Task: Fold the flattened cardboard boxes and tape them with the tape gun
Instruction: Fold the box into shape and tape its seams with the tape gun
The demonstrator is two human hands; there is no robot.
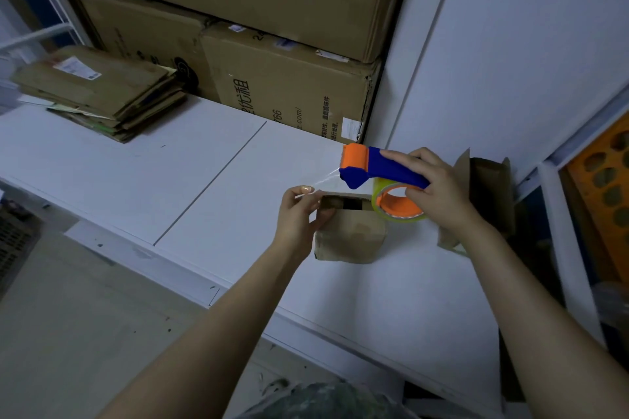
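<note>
A small folded cardboard box [350, 235] stands on the white table [211, 177], its top slightly open. My right hand [439, 194] grips the blue handle of the blue and orange tape gun [371, 168], held just above the box, with its roll of clear tape [396, 204] below the handle. My left hand [299, 211] pinches the free end of the clear tape strip [325, 180], stretched from the gun's orange head to the box's left top edge.
A stack of flattened cardboard boxes [102, 92] lies at the table's far left. Large brown cartons [289, 78] are stacked against the back. Another open cardboard box [490, 187] sits behind my right hand by the white wall. An orange crate [602, 180] stands at right.
</note>
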